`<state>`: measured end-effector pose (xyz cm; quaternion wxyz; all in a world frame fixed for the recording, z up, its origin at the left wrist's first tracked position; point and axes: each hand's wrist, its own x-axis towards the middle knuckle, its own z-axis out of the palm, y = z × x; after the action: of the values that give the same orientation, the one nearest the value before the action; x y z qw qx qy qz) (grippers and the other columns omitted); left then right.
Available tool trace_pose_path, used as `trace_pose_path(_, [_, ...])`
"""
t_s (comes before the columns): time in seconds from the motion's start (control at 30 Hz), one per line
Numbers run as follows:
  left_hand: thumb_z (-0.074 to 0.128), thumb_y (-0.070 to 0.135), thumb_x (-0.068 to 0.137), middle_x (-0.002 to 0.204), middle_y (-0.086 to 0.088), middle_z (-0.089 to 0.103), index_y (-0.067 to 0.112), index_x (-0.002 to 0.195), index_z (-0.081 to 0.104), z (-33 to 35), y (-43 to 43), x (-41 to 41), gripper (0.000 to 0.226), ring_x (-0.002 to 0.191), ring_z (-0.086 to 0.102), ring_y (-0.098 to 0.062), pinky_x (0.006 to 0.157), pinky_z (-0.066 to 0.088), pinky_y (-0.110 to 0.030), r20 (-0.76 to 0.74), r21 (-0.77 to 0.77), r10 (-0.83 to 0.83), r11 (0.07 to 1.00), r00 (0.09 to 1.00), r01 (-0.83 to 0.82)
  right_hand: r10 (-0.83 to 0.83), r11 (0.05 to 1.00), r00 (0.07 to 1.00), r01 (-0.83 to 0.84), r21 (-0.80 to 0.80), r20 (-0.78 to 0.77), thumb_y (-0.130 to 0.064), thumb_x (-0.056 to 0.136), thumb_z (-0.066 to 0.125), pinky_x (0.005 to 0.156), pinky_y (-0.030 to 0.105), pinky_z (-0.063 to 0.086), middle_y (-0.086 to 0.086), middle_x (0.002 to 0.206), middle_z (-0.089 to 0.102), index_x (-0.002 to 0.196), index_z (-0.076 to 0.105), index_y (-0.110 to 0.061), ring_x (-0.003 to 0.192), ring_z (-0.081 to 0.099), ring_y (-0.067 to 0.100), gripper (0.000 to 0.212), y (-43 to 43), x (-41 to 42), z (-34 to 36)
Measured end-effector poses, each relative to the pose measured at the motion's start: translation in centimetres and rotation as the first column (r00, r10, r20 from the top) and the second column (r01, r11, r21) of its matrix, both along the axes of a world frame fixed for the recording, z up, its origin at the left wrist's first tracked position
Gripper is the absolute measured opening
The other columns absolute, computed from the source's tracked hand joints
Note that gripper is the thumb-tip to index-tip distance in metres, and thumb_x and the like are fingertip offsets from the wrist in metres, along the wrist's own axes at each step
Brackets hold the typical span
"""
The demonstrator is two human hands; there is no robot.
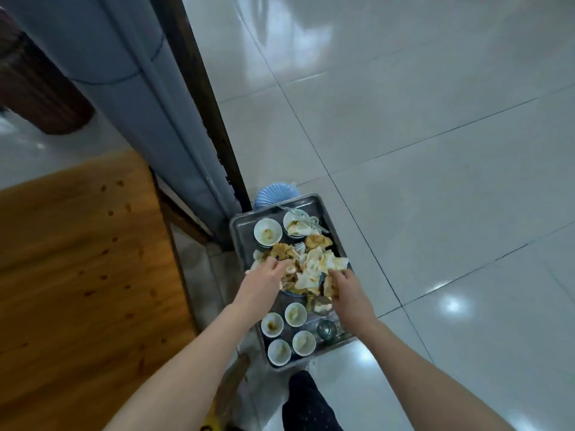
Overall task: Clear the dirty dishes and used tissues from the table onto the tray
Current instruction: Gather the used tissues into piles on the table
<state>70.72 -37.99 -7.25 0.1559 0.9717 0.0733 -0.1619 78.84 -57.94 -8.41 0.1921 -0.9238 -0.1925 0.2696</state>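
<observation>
As the camera looks down, I see the left hand (264, 276) and right hand (345, 286), fingers curled round stained tissues (308, 270) heaped mid-frame on the steel tray (239, 227). Dirty bowls (295, 314) and a glass (326, 329) crowd its lower end. Perhaps a blue plate (273, 196) peeks above it, and the table (77, 259) fills the left.

Left hand (264, 276), right hand (345, 284) gripping tissues (311, 265), tray (240, 230)

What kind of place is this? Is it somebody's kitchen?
Probably a restaurant or canteen, not a home kitchen. A metal tray holds many small dirty bowls and a heap of stained tissues, beside a wooden table, and the floor is shiny tile.
</observation>
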Motion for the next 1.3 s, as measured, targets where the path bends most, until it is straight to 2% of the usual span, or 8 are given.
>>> trace_pose_path(0.1, [0.059,-0.011,0.079,0.132,-0.003,0.039,0.014,0.143,0.035,-0.4,-0.7,2.5,0.073,0.102,0.053,-0.024,0.081,0.051,-0.034,-0.016,0.006,-0.045,0.999,0.999,0.045,0.028,1.0,0.999,-0.027,0.005,-0.047,-0.006,0.079,0.061,0.083,0.033,0.049,0.002,0.13,0.042,0.14,0.038,-0.019,0.11,0.049,0.023,0.067,-0.2,2.0,-0.7])
trace_pose_path(0.2, [0.056,-0.01,0.082,0.14,-0.002,0.034,0.013,0.143,0.035,-0.3,-1.3,4.7,0.069,0.11,0.049,-0.025,0.083,0.051,-0.036,-0.003,-0.029,-0.036,0.999,0.999,0.035,0.074,0.997,0.992,-0.075,-0.007,-0.106,-0.012,0.079,0.061,0.086,0.039,0.051,0.001,0.14,0.036,0.144,0.031,-0.023,0.12,0.044,0.023,0.072,-0.4,3.6,-1.1])
trace_pose_path(0.37, [0.05,0.016,0.097,0.153,0.001,0.022,0.036,0.151,0.012,0.1,-1.8,5.8,0.07,0.12,0.047,-0.03,0.092,0.046,-0.042,-0.115,-0.188,0.094,0.975,0.989,-0.114,0.142,0.989,0.978,-0.147,-0.024,-0.154,-0.026,0.085,0.066,0.1,0.039,0.043,0.0,0.155,0.022,0.149,0.023,-0.029,0.138,0.03,0.02,0.077,-0.8,5.2,-1.2])
trace_pose_path(0.53, [0.053,0.03,0.096,0.162,0.005,-0.001,0.042,0.151,-0.002,-0.2,-1.0,4.9,0.078,0.147,0.013,-0.027,0.111,0.024,-0.054,-0.2,-0.122,0.138,0.979,0.97,-0.165,0.198,0.977,0.972,-0.206,-0.057,-0.124,-0.026,0.087,0.065,0.101,0.036,0.042,0.001,0.157,0.02,0.15,0.02,-0.03,0.14,0.027,0.02,0.077,-0.6,6.5,-0.7])
trace_pose_path(0.63, [0.051,0.041,0.096,0.162,0.004,-0.006,0.042,0.15,-0.006,-0.2,-0.6,4.3,0.078,0.148,0.001,-0.03,0.114,0.012,-0.057,-0.231,-0.064,0.169,0.98,0.958,-0.188,0.218,0.974,0.972,-0.223,-0.043,-0.086,-0.024,0.087,0.064,0.102,0.034,0.041,0.002,0.154,0.027,0.149,0.024,-0.027,0.137,0.032,0.021,0.074,-0.3,6.7,-0.5])
trace_pose_path(0.8, [0.045,0.045,0.097,0.162,0.003,-0.006,0.04,0.152,-0.005,0.7,0.6,2.1,0.073,0.148,-0.002,-0.029,0.116,0.008,-0.055,-0.204,-0.016,0.236,0.97,0.95,-0.244,0.285,0.958,0.958,-0.286,0.008,0.021,-0.019,0.084,0.063,0.093,0.032,0.044,0.002,0.14,0.044,0.143,0.036,-0.022,0.121,0.047,0.023,0.065,1.2,6.1,0.2])
trace_pose_path(1.03, [0.037,0.04,0.1,0.162,0.0,-0.002,0.036,0.152,-0.004,2.8,2.4,-3.3,0.067,0.148,0.002,-0.027,0.117,0.01,-0.051,-0.133,0.064,0.338,0.941,0.932,-0.332,0.384,0.923,0.919,-0.383,-0.024,0.094,-0.019,0.088,0.06,0.099,0.032,0.039,0.002,0.139,0.045,0.145,0.033,-0.024,0.122,0.045,0.023,0.063,4.8,2.7,2.3])
trace_pose_path(1.3, [0.033,0.041,0.102,0.162,0.001,-0.004,0.036,0.152,-0.006,5.6,4.7,-13.6,0.064,0.148,0.003,-0.027,0.118,0.011,-0.05,-0.082,0.118,0.434,0.898,0.897,-0.423,0.469,0.881,0.866,-0.473,-0.022,0.17,-0.009,0.088,0.05,0.113,0.035,0.027,-0.002,0.148,0.037,0.147,0.031,-0.023,0.136,0.031,0.019,0.063,9.3,-5.1,5.4])
